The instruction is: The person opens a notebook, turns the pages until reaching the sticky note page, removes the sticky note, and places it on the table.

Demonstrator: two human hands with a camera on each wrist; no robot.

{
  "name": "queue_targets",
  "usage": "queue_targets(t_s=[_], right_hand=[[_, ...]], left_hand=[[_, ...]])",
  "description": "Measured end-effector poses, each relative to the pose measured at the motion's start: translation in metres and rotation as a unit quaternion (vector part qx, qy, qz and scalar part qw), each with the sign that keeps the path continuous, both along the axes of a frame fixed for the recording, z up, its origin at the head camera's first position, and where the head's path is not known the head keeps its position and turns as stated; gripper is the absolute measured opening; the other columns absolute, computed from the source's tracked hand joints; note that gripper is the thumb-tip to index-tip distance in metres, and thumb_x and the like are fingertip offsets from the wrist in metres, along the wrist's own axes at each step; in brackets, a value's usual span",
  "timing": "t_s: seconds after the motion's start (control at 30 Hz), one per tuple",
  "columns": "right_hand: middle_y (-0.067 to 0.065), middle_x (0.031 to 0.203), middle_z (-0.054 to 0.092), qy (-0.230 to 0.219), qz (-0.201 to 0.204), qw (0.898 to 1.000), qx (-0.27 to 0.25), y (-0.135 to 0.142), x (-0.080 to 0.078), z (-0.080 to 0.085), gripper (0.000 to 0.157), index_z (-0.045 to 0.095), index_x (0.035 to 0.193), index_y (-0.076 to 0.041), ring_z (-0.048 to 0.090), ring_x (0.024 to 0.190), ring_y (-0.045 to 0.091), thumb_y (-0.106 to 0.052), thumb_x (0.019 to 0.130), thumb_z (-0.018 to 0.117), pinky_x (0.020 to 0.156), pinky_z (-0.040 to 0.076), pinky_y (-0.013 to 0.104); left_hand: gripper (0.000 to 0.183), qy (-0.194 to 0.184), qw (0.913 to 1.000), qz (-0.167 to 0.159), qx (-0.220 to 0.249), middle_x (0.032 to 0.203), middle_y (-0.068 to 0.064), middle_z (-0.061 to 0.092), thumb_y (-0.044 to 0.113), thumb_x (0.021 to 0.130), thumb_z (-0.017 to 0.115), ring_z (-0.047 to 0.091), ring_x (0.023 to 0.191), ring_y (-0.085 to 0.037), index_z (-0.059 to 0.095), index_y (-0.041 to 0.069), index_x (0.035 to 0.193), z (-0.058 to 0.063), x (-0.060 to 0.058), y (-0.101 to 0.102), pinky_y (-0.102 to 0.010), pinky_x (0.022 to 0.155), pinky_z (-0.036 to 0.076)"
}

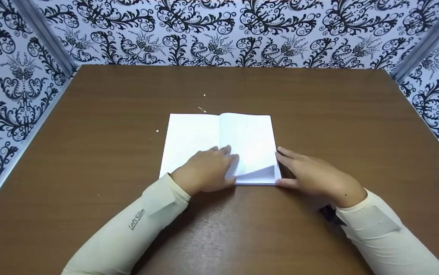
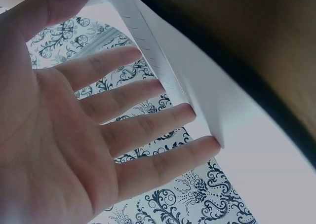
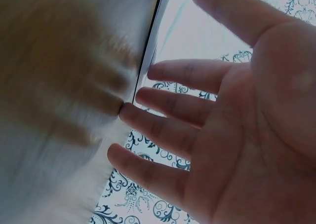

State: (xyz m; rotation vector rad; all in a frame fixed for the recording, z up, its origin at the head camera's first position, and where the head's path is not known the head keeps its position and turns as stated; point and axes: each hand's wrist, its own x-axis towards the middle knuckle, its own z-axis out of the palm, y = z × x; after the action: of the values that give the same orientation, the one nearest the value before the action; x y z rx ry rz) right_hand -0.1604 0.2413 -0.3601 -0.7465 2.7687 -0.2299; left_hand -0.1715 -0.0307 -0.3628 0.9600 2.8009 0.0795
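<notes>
An open book with blank-looking white pages [image 1: 192, 131] lies flat on the brown table. My left hand [image 1: 206, 172] rests on it low down by the middle fold, fingertips on the paper. Its fingers [image 2: 148, 128] are extended against the page in the left wrist view, where faint ruled marks [image 2: 143, 41] run along a paper edge. At the book's right edge is my right hand [image 1: 315, 173], thumb near the lower corner and fingers along the side. The right wrist view has these fingers [image 3: 163, 130] straight. A slanting shaded patch [image 1: 259, 175] crosses the right page's bottom.
Brown table [image 1: 89, 160] surrounds the book on all sides. Small white specks [image 1: 157, 131] are scattered to the left of and beyond the book. Patterned black-and-white panels [image 1: 211, 34] border the table at the back and sides. Something dark [image 1: 332, 214] sits under the right wrist.
</notes>
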Motion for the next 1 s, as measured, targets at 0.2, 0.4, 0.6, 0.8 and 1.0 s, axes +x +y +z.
queue_targets(t_s=[0.2, 0.4, 0.6, 0.8, 1.0], right_hand=[[0.022, 0.159, 0.035, 0.015, 0.011, 1.0, -0.004, -0.0033, 0.0018, -0.0022, 0.069, 0.042, 0.151, -0.006, 0.039, 0.143, 0.042, -0.04, 0.096, 0.064, 0.11, 0.038, 0.059], [0.02, 0.157, 0.039, 0.019, 0.035, 0.999, -0.014, -0.0054, 0.0021, -0.0064, 0.063, 0.044, 0.151, -0.01, 0.035, 0.145, 0.045, -0.033, 0.096, 0.065, 0.113, 0.034, 0.06], [0.022, 0.154, 0.043, 0.031, 0.055, 0.998, -0.029, -0.0064, 0.0024, -0.0081, 0.06, 0.047, 0.148, -0.006, 0.035, 0.145, 0.044, -0.028, 0.095, 0.067, 0.115, 0.033, 0.057], [0.026, 0.151, 0.045, 0.044, 0.073, 0.995, -0.046, -0.006, 0.0022, -0.0086, 0.058, 0.049, 0.146, -0.002, 0.039, 0.142, 0.047, -0.024, 0.095, 0.067, 0.113, 0.035, 0.058], [0.024, 0.151, 0.046, 0.047, 0.069, 0.996, -0.044, -0.0064, 0.0023, -0.0092, 0.058, 0.05, 0.146, -0.004, 0.043, 0.139, 0.046, -0.025, 0.095, 0.067, 0.112, 0.037, 0.058]], left_hand=[[0.035, 0.022, 0.9994, -0.015, 0.022, 0.13, -0.016, 0.064, 0.031, 0.093, 0.059, 0.066, 0.113, -0.035, 0.063, 0.009, 0.119, -0.0009, 0.0002, -0.0001, -0.049, 0.093, 0.055], [0.021, 0.042, 0.9981, -0.011, 0.044, 0.104, -0.009, 0.067, 0.025, 0.09, 0.059, 0.067, 0.087, -0.027, 0.064, 0.011, 0.106, -0.0032, -0.0003, 0.001, -0.046, 0.075, 0.057], [0.034, 0.1, 0.9939, -0.004, 0.047, 0.103, -0.011, 0.073, 0.028, 0.095, 0.059, 0.072, 0.083, -0.027, 0.067, 0.007, 0.12, -0.0009, -0.0007, 0.004, -0.043, 0.067, 0.059], [0.017, 0.189, 0.9764, -0.011, 0.103, 0.073, -0.007, 0.07, 0.021, 0.092, 0.065, 0.061, 0.056, -0.019, 0.069, 0.006, 0.088, 0.0029, -0.0019, 0.0044, -0.038, 0.051, 0.053], [0.019, 0.249, 0.9526, 0.018, 0.173, 0.065, -0.005, 0.068, 0.022, 0.091, 0.067, 0.054, 0.049, -0.016, 0.066, 0.009, 0.077, 0.0056, -0.0022, 0.0005, -0.038, 0.048, 0.047]])
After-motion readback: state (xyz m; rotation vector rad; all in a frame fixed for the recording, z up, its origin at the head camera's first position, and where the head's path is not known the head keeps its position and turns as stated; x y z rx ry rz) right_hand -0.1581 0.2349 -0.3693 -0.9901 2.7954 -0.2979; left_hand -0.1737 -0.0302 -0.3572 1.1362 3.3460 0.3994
